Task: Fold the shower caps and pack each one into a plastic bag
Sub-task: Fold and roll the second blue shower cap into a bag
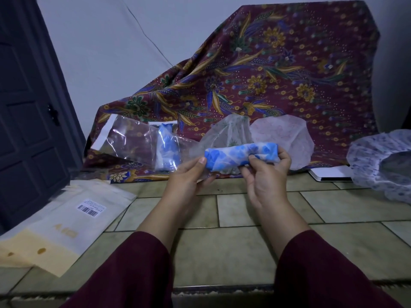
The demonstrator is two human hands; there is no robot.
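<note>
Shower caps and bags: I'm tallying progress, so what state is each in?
Blue shower cap: rolled, held by left hand and right hand.
Packed cap: folded, inside clear bag.
Pink cap: unfolded.
Green cap: unfolded.
Dotted cap: unfolded, open.
Bag stack: flat, unused.

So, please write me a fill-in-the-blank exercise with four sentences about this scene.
1. Both hands hold a rolled cap printed with ____ flowers.
2. A second blue cap already lies inside a clear ____.
3. The left hand and right hand stick out of ____ sleeves.
4. The envelope on the floor at the left bears a ____ label.

Missing words: blue; bag; maroon; barcode
</note>
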